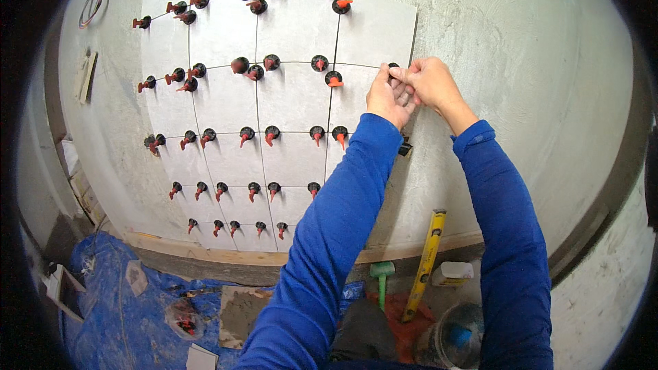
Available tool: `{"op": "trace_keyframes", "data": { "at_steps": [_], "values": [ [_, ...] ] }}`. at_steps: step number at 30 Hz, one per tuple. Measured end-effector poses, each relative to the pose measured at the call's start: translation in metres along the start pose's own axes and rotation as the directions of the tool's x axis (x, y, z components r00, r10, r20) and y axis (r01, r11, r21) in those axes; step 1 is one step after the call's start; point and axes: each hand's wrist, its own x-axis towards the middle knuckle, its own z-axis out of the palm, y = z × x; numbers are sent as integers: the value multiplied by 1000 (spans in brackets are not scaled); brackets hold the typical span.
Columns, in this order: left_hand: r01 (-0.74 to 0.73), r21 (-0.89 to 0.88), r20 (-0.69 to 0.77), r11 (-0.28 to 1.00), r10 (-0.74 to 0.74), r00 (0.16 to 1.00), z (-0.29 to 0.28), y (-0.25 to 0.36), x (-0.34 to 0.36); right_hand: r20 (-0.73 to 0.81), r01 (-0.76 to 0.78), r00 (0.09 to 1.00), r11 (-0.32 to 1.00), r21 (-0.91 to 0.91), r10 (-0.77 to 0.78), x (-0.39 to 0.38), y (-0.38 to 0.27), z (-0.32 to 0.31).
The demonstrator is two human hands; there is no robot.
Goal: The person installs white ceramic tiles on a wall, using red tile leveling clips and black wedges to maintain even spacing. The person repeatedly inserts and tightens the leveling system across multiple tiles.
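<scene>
Pale grey tiles (298,24) cover the wall in rows. Red-handled black tile levelling clips (334,79) stick out along the joints. At the right edge, on the joint between two tiles, sits a black tile levelling clip (393,66), mostly covered by my fingers. My left hand (391,99) pinches it from the left and below, its other fingers curled. From the right, my right hand (433,83) closes thumb and forefinger on the same clip. Whether a red handle is on it is hidden.
Bare plastered wall (521,62) lies to the right. Below stand a yellow spirit level (425,264), a green-handled mallet (382,274), a white container (453,273) and a bucket (456,336). A blue tarp (116,301) covers the floor at left, with a bag of red pieces (184,318) on it.
</scene>
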Motion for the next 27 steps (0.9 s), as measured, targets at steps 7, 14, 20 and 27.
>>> {"op": "trace_keyframes", "data": {
  "at_steps": [7, 14, 20, 27],
  "values": [
    [93, 87, -3, 992, -93, 996, 6, 12, 0, 131, -63, 990, 994, 87, 51, -2, -3, -11],
    [86, -44, -1, 995, -86, 996, 5, 8, -1, 105, -19, 994, 1000, 4, 19, 4, -7, -9],
    [-70, 248, 49, 966, 59, 997, -8, 9, -5, 93, 8, 996, 1000, 8, -9, 4, -5, -7],
    [-563, 685, 716, -463, 570, 403, -23, 24, -25, 106, 61, 993, 995, -82, -52, 4, -4, -18]
  ]
}}
